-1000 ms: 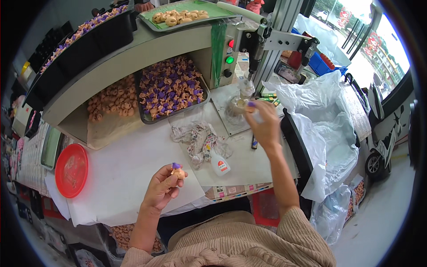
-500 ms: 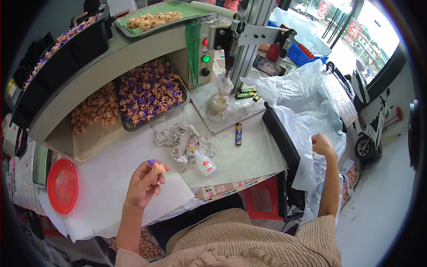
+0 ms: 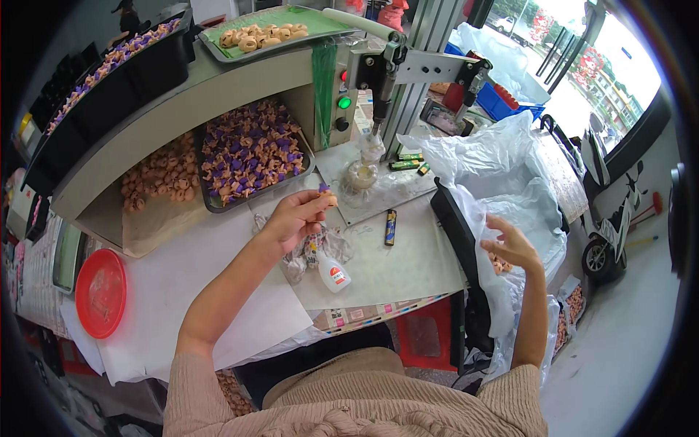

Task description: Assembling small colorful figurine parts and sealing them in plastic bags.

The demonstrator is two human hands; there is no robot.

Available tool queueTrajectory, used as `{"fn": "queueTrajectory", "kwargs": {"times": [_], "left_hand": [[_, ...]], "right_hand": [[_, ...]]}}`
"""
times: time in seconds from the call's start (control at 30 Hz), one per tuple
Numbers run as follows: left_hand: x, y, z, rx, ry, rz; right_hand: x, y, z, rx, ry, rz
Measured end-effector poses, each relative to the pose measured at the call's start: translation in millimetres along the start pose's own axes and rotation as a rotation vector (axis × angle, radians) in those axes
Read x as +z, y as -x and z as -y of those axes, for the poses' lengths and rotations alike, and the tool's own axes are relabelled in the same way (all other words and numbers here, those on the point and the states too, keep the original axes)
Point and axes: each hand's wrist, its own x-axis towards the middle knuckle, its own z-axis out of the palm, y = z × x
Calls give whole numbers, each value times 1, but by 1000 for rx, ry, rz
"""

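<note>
Head view: left hand (image 3: 291, 218) raised over table, fingertips pinched on small tan piece with purple tip (image 3: 325, 195). Piece points toward press fixture (image 3: 362, 173), which lies just right of it, near; left hand clearly nearer. Right hand (image 3: 510, 246) far right, fingers spread, holding nothing, above white plastic bag (image 3: 502, 175). Glue bottle (image 3: 333, 271) lies below left hand.

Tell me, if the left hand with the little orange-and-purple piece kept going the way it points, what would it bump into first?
Probably the round clear part on the grey plate under the press; the left hand points there. Depth is unclear.
</note>
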Motion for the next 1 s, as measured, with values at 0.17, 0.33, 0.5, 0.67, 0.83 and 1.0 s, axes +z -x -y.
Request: {"fn": "queueTrajectory", "kwargs": {"times": [0.17,0.33,0.5,0.67,0.83,1.0], "left_hand": [[13,-25,9,-56,-52,7],[15,-41,12,-36,-76,-39],[18,-55,8,-14,-99,-53],[15,-67,5,99,-172,-62],[18,-85,6,123,-204,-111],[35,-104,5,243,-286,-140]], "right_hand": [[35,21,24,-152,77,-49],[46,28,53,-100,158,-120],[51,29,65,-114,406,-76],[23,18,68,-259,78,-175],[-10,-3,101,-331,10,-363],[-26,-18,135,-401,13,-411]]}}
